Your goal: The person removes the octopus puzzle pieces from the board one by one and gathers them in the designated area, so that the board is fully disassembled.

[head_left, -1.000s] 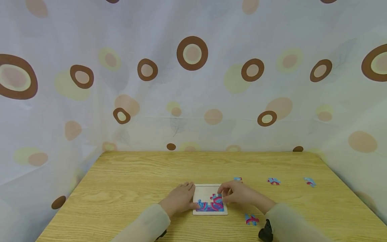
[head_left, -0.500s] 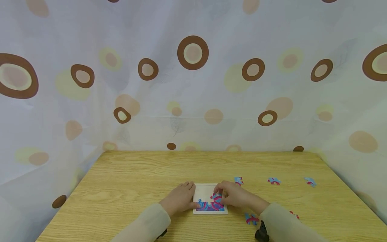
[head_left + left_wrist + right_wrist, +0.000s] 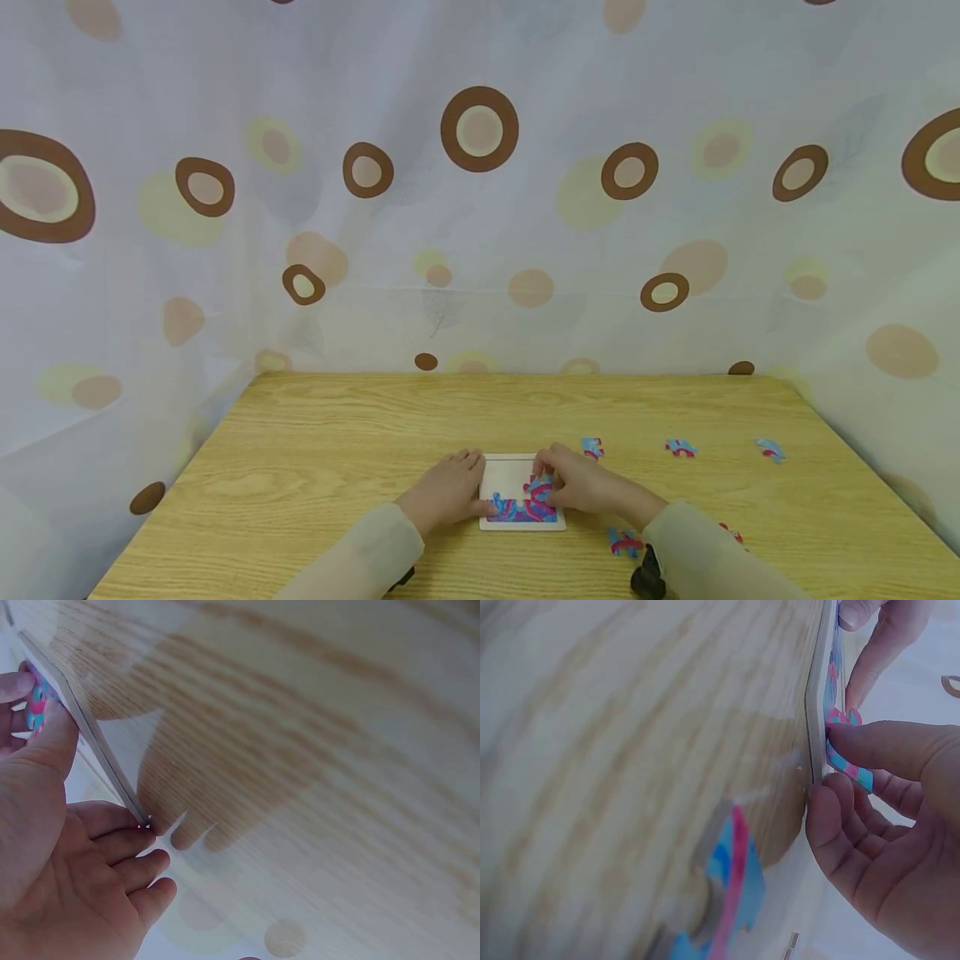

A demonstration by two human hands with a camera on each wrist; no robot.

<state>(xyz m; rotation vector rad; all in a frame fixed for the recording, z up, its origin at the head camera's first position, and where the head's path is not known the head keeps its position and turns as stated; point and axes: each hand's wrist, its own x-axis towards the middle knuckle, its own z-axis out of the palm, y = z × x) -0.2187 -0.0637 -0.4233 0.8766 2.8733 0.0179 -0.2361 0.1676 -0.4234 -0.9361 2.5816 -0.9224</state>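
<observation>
A white puzzle tray [image 3: 521, 527] lies on the table, its near part filled with blue, pink and purple jigsaw pieces [image 3: 517, 512]. My left hand [image 3: 444, 492] rests at the tray's left side. Its thumb lies over the near left corner in the left wrist view, and the fairly straight fingers [image 3: 142, 870] touch the edge. At the tray's right side, my right hand [image 3: 585, 482] pinches a blue and pink jigsaw piece [image 3: 851, 771] between thumb and fingers. The right wrist view shows this piece tilted up from the tray; its lower edge is partly hidden by the thumb.
Loose jigsaw pieces lie to the right: one [image 3: 592, 447] just behind my right hand, others [image 3: 681, 448] [image 3: 769, 450] farther right. Another piece [image 3: 624, 542] lies near my right wrist, and one [image 3: 731, 533] is partly covered by the sleeve. A patterned curtain [image 3: 480, 250] surrounds the wooden table [image 3: 337, 433].
My right hand has moved slightly left and inward over the tray's right side with the jigsaw piece. My left hand keeps its place at the tray.
</observation>
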